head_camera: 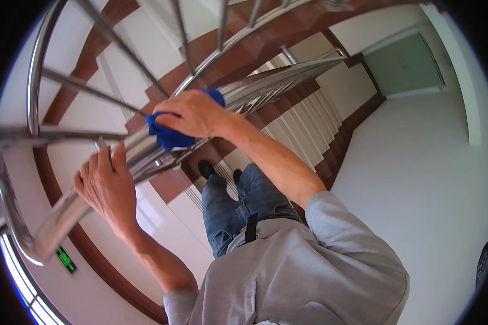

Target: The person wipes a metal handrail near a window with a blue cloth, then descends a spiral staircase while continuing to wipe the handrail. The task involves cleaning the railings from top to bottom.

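A blue cloth (171,134) lies folded over the polished metal handrail (138,148) of a staircase. My right hand (195,113) grips that cloth around the rail, with parts of the blue fabric showing on both sides of the fingers. Lower on the left, my left hand (105,178) rests on the same handrail, its fingers bent over a thin metal post or bar; how firmly it holds is partly hidden by the back of the hand. The handrail runs from the lower left past both hands towards the upper right.
Metal balusters (118,40) fan out at the upper left. Stairs with pale treads (305,113) and dark red edging descend beyond the railing. A white wall (406,162) stands on the right, with a greenish door (406,67) beyond. A lit green sign (66,260) is at lower left.
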Demonstrator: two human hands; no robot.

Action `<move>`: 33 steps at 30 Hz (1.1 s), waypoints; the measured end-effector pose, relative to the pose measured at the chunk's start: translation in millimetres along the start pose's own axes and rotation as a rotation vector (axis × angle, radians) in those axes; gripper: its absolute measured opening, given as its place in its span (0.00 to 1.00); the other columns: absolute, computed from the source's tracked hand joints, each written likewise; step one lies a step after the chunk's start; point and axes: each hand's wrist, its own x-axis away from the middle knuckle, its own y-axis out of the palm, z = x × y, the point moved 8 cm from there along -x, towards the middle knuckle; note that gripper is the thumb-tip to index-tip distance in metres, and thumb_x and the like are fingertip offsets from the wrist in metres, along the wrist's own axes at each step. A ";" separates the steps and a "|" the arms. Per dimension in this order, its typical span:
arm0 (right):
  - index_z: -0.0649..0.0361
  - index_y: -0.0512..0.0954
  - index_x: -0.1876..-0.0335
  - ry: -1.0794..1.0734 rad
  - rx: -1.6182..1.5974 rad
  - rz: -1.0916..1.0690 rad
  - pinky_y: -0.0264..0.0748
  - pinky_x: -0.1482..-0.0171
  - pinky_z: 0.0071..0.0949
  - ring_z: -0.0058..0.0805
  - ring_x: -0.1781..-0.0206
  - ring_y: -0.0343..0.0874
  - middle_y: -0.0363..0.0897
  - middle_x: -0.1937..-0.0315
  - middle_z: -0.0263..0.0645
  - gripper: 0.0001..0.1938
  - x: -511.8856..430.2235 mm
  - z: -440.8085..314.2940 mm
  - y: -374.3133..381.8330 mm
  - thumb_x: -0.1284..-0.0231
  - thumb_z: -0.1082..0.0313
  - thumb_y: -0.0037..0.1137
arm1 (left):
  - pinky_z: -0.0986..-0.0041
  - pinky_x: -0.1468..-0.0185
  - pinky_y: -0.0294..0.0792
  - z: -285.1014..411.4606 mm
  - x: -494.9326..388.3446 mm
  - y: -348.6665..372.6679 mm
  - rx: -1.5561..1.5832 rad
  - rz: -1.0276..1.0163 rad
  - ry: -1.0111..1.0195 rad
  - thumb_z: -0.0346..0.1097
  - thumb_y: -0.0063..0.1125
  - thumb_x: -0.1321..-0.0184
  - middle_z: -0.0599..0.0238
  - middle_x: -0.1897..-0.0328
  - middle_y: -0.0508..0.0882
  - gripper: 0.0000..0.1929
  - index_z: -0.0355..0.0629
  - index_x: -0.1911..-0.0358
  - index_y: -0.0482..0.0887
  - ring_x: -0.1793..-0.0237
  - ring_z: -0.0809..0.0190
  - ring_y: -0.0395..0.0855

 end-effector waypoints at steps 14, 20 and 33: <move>0.55 0.83 0.37 -0.411 0.038 0.111 0.83 0.45 0.53 0.58 0.49 0.89 0.91 0.52 0.51 0.24 28.7 25.3 -27.4 0.18 0.40 0.57 | 0.57 0.27 0.71 -21.1 3.1 12.4 0.196 0.173 -0.093 0.62 0.68 0.28 0.66 0.69 0.93 0.25 0.44 0.58 0.99 0.63 0.59 0.90; 0.52 0.82 0.31 -0.492 0.201 0.287 0.84 0.45 0.47 0.54 0.47 0.89 0.90 0.47 0.46 0.22 109.5 184.9 -90.5 0.20 0.48 0.63 | 0.68 0.39 0.82 -82.3 -29.0 26.2 0.144 0.081 -0.326 0.73 0.65 0.29 0.65 0.58 0.96 0.34 0.44 0.50 0.98 0.55 0.62 0.95; 0.52 0.78 0.23 -0.406 0.226 0.191 0.76 0.31 0.51 0.52 0.34 0.82 0.84 0.34 0.43 0.31 180.6 331.4 -163.3 0.22 0.41 0.63 | 0.50 0.18 0.54 -22.5 -25.3 17.8 -0.189 0.037 -0.456 0.69 0.65 0.33 0.64 0.66 0.95 0.30 0.46 0.62 0.99 0.55 0.59 0.92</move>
